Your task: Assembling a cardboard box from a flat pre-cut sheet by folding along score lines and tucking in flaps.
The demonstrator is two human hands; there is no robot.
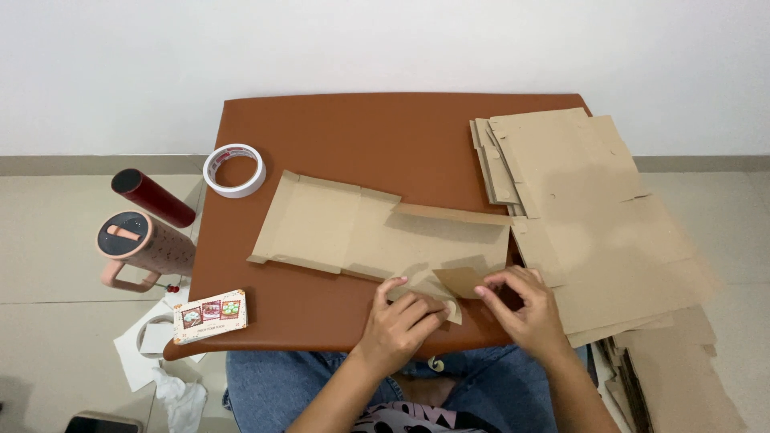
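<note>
Probably a home room used for packing: tiled floor (48,240), plain white wall (385,48), low brown worktop (361,136), stacked flat cardboard box blanks (593,216), tape roll (234,170).

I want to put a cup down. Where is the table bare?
The far part of the brown table is bare, between the tape roll and the cardboard stack. The near edge is crowded: both hands fold the flat cardboard box, beside the small printed box.
</note>
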